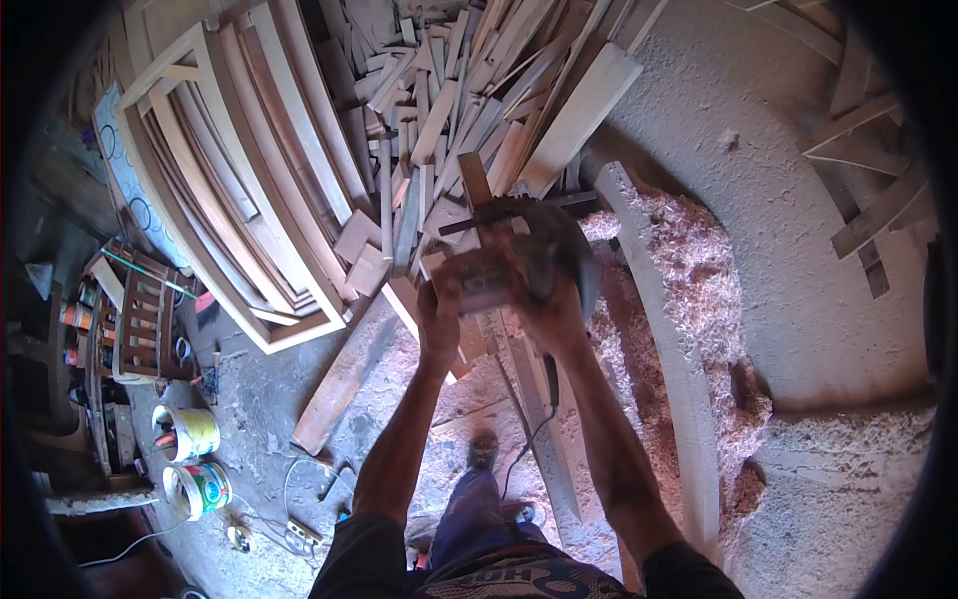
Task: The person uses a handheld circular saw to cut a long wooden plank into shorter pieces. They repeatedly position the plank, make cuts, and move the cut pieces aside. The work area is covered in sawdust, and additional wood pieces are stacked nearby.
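The left hand (pixel 439 324) and right hand (pixel 557 317) clasp between them the dark, round-guarded power saw (pixel 544 255), a narrow brown wooden strip (pixel 473 180) jutting beyond it; a firm, level hold — thin black cord (pixel 551 381) kept clear — should serve best

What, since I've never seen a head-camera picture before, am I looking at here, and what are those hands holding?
There is no robot here: this single picture comes from a wide fisheye camera on a person's head, looking down, so edges bend. The bare left hand and right hand both hold what looks like a corded circular saw; its power cord hangs down by the legs. On the floor beyond lies a heap of wood offcuts. To the left are wooden frames and two buckets, the upper one yellowish; to the right, a long pale board lies among wood shavings.
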The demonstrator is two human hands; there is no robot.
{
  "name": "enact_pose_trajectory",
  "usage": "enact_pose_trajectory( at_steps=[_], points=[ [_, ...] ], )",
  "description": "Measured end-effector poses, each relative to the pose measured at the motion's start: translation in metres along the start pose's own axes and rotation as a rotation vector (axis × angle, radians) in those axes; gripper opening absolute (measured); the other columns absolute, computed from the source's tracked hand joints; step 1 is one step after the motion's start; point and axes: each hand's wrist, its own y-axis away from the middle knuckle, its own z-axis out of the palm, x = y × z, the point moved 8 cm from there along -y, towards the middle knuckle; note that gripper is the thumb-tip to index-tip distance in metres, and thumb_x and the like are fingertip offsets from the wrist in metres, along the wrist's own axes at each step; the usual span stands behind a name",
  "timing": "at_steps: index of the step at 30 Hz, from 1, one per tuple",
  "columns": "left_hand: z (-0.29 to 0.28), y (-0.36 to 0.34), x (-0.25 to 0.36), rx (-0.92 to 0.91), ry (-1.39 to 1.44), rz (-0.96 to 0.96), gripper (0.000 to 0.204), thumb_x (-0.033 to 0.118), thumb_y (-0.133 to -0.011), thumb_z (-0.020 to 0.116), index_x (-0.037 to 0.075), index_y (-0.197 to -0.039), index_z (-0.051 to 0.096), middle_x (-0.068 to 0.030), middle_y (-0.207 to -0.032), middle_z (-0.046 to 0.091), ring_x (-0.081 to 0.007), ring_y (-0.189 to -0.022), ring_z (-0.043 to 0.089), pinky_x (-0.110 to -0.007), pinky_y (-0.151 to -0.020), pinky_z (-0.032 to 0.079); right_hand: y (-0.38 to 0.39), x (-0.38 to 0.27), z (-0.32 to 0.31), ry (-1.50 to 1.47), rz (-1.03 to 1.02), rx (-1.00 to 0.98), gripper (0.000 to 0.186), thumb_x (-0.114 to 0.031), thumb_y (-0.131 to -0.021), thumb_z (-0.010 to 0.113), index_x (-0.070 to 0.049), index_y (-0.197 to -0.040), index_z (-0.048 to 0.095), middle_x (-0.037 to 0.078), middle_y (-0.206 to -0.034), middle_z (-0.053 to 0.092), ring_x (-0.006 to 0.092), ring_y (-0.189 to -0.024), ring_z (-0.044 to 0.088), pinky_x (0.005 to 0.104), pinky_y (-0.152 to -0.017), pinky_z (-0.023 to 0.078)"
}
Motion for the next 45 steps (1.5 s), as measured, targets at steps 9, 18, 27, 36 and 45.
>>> enact_pose_trajectory(
  at_steps=[9, 18, 27, 36, 45],
  points=[
    [0.060, 0.158, 0.057, -0.234, -0.066, -0.171, 0.061, 0.051, -0.098, 0.066, -0.001, -0.127, 0.055, -0.0109, -0.107, 0.065, -0.0196, -0.096, 0.062, -0.037, -0.084, 0.052, 0.192, -0.069, -0.095, -0.118, 0.135, 0.211, 0.044, -0.004, -0.088, 0.074, 0.003, -0.129, 0.063, 0.004, -0.093, 0.068, 0.0130, -0.081, 0.063, 0.0304, -0.069, 0.051],
    [0.117, 0.271, -0.091, -0.121, -0.418, -0.442, 0.115, 0.058, -0.085, 0.079, -0.009, -0.157, 0.021, -0.0373, -0.154, 0.039, -0.0457, -0.144, 0.042, -0.049, -0.119, 0.036, 0.449, -0.082, -0.194, 0.255, 0.482, 0.364, 0.051, -0.012, -0.079, 0.071, 0.003, -0.128, 0.066, 0.011, -0.100, 0.072, 0.0173, -0.082, 0.064, 0.0335, -0.076, 0.053],
    [0.116, 0.302, -0.131, -0.119, -0.314, -0.409, 0.100, 0.032, -0.077, 0.090, -0.006, -0.147, 0.030, -0.0260, -0.136, 0.055, -0.0361, -0.119, 0.062, -0.044, -0.098, 0.054, 0.601, -0.107, -0.197, 0.259, 0.469, 0.495, 0.054, -0.004, -0.077, 0.066, 0.004, -0.130, 0.065, 0.014, -0.110, 0.070, 0.0195, -0.088, 0.067, 0.0320, -0.081, 0.054],
    [0.014, 0.338, -0.160, 0.049, 0.272, -0.821, 0.053, 0.032, -0.092, 0.080, 0.000, -0.128, 0.057, -0.0120, -0.113, 0.067, -0.0252, -0.100, 0.069, -0.040, -0.085, 0.059, 0.598, -0.118, -0.164, 0.001, 0.448, 0.574, 0.071, 0.000, -0.070, 0.065, 0.002, -0.140, 0.058, 0.014, -0.127, 0.067, 0.0252, -0.114, 0.066, 0.0350, -0.101, 0.050],
    [-0.076, 0.336, -0.139, 0.142, 0.306, -0.985, 0.051, 0.025, -0.093, 0.078, -0.006, -0.130, 0.059, -0.0172, -0.112, 0.069, -0.0288, -0.095, 0.072, -0.042, -0.079, 0.062, 0.563, -0.133, -0.129, -0.054, 0.560, 0.654, 0.068, -0.010, -0.064, 0.062, 0.001, -0.131, 0.063, 0.011, -0.130, 0.062, 0.0235, -0.120, 0.058, 0.0354, -0.110, 0.041]
  ],
)
